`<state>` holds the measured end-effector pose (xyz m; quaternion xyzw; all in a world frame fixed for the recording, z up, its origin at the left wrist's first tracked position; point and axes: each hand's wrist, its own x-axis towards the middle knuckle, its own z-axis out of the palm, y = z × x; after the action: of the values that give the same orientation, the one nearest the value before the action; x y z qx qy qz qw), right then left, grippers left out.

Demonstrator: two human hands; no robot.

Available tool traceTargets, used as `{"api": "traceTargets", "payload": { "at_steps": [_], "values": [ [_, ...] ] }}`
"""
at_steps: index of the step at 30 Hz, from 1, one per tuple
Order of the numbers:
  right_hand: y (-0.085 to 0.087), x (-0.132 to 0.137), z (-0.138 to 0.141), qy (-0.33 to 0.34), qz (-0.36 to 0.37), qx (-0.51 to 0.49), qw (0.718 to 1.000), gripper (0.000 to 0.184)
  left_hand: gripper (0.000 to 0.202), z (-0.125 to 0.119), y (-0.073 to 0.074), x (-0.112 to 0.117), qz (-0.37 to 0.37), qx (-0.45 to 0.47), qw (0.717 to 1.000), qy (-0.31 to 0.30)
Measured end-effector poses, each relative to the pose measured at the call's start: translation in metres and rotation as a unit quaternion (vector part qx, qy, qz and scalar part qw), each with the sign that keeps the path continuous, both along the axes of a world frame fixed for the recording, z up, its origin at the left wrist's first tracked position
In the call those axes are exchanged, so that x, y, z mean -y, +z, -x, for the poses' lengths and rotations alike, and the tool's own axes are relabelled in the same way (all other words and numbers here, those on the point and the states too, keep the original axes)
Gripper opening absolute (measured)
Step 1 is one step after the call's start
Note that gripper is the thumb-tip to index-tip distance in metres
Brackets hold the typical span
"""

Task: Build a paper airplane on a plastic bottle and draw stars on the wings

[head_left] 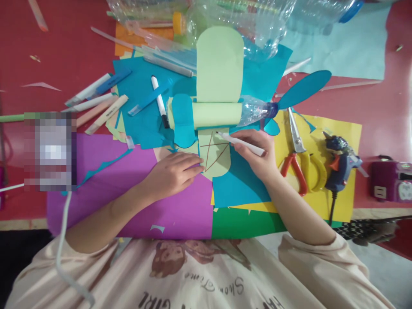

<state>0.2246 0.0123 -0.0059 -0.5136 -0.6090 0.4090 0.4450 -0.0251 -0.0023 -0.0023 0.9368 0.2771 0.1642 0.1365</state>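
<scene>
A toy plane made from a plastic bottle (252,112) lies on its side, its body wrapped in pale green paper (217,113). Blue propeller blades (304,90) spread from the cap end, and a blue paper tail piece (183,118) crosses the other end. Partial star lines in brown mark the lower green wing (220,159). Pinched in my right hand (255,152) is a white marker (243,143), its tip at the top of these lines. My left hand (177,171) lies flat with fingers stretched, fingertips at the wing's left edge.
Left of the plane are several markers (107,113) and a blurred device (53,152). Scissors (296,150) and a glue gun (341,163) rest on yellow paper (352,146) at right. Clear plastic bottles (222,21) crowd the back. Purple paper (128,214) covers the front left.
</scene>
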Motion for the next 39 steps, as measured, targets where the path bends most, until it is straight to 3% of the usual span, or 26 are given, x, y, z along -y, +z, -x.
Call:
{"api": "traceTargets", "payload": {
  "at_steps": [14, 25, 39],
  "values": [
    [-0.001, 0.000, 0.003, 0.028, -0.006, 0.068, 0.997, 0.015, 0.026, 0.001, 0.001, 0.001, 0.001, -0.017, 1.000, -0.003],
    [0.004, 0.001, 0.003, 0.028, 0.043, 0.045, 0.998, 0.011, 0.024, 0.001, 0.001, 0.001, 0.012, -0.011, 1.000, -0.002],
    [0.012, 0.003, 0.004, 0.032, 0.044, 0.024, 0.998, 0.006, 0.022, 0.000, 0.002, 0.000, -0.001, 0.002, 1.000, -0.001]
  ]
}}
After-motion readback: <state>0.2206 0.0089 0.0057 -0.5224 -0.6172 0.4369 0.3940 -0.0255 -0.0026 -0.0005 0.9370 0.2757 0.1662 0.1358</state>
